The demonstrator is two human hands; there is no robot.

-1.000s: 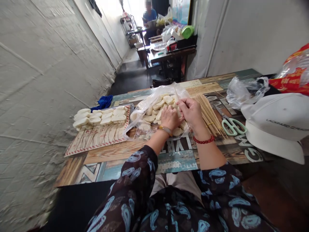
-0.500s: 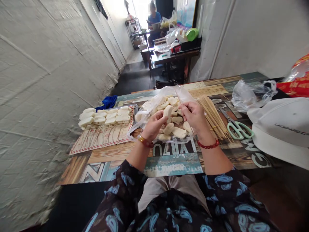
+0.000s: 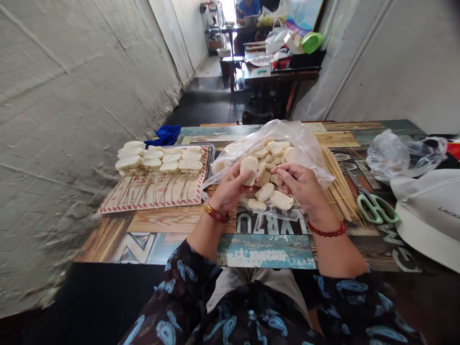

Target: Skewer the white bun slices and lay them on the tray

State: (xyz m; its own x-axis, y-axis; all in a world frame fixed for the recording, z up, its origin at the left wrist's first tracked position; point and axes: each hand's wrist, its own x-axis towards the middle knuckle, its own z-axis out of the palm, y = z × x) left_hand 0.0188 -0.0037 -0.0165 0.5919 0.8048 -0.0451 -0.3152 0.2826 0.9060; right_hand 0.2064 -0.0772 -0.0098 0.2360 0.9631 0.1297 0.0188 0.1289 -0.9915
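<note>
Holding a pale slice (image 3: 248, 171) between thumb and fingers, the left hand (image 3: 229, 189) keeps a narrow grip, the slice's broad face turned to the camera and its upper part clear of the thumb. The right hand (image 3: 301, 186) is just beside it, thumb and forefinger drawn together in a tight pinch; whether something thin lies between them is too small to tell. A short gap separates the two hands. Both are above the near side of a clear plastic bag (image 3: 311, 139), where loose slices (image 3: 281, 200) lie heaped.

The bag's left edge comes close to the rim of a metal tray (image 3: 211, 160), which bears paper and rows of slices on sticks (image 3: 170, 163). To the right, a bunch of sticks (image 3: 339, 187) lies just beside the bag, then scissors (image 3: 369, 196) and a white cap (image 3: 424, 203). A strip of patterned table (image 3: 266, 251) runs between the bag and the near edge, which both forearms cross.
</note>
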